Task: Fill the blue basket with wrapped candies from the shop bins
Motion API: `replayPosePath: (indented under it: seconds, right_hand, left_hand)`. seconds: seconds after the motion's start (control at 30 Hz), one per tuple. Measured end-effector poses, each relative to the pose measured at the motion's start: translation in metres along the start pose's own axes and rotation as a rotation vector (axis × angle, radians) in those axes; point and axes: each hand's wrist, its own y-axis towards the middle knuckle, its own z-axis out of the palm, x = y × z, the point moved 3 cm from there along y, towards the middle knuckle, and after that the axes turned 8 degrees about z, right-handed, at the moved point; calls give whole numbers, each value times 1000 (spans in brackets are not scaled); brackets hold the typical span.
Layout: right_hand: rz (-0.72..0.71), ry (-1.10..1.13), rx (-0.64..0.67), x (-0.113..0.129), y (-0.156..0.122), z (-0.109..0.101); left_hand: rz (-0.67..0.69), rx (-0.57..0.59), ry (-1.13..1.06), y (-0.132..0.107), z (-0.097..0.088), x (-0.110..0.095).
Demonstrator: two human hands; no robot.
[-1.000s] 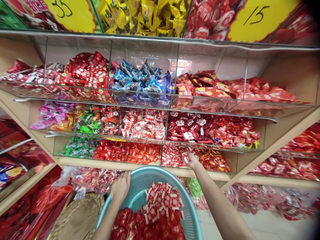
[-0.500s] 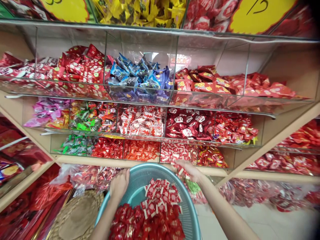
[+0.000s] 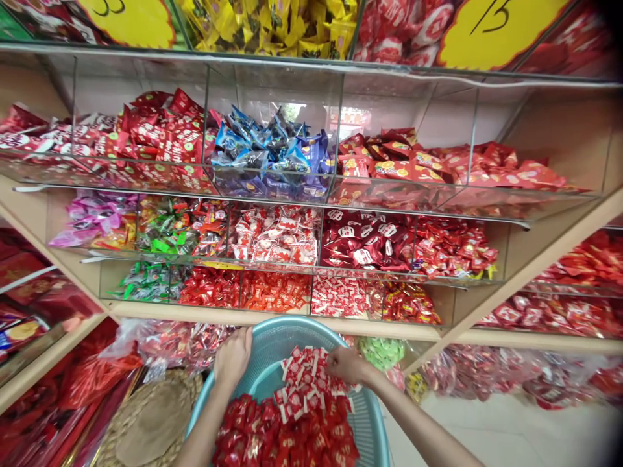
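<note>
A teal plastic basket (image 3: 374, 415) stands low in front of me, its sides ribbed. My left hand (image 3: 234, 355) is closed over its left rim. Inside lie dark red wrapped candies (image 3: 287, 441) at the front, and a heap of small red-and-white wrapped candies (image 3: 304, 376) behind them. Over the basket's right side, my right hand (image 3: 348, 364) points down with curled fingers, against the red-and-white heap. The fingers look closed on candies of that kind, though the palm is hidden. A shelf bin of matching red-and-white candies (image 3: 339, 295) sits just beyond the basket.
Tiered shelves with clear dividers hold blue (image 3: 272, 143), red and green candy packs. Yellow price signs (image 3: 501, 29) hang at the top. The wooden shelf edge (image 3: 195, 314) runs right behind the basket. A woven stool (image 3: 146, 421) stands at left, and bagged goods (image 3: 487, 373) lie under the shelf at right.
My right hand has moved from the red-and-white candy bin, carrying candies, back and down over the basket. My left hand has stayed on the rim.
</note>
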Motion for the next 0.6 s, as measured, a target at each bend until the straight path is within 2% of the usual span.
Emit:
replayPosePath:
  seconds: [0.13,0.23,0.33,0.4,0.5,0.6]
  right_hand:
    - [1,-6,-91,-5,1,-4]
    - [-18,74,-75,-6,-5,-11]
    - [-59,362,27,-4,-13,-16]
    - [-47,586,42,-4,-17,-18]
    - [76,843,17,-9,-20,-17]
    - [181,1035,66,-14,-21,-11]
  left_hand:
    - [-3,3,-2,0,0,0]
    - [-6,5,-5,1,1,0]
    - [-10,3,3,1,0,0]
    - [-7,2,4,1,-1,-1]
    - [-5,16,-5,1,-3,-2]
    - [-12,30,-4,1,-3,-2]
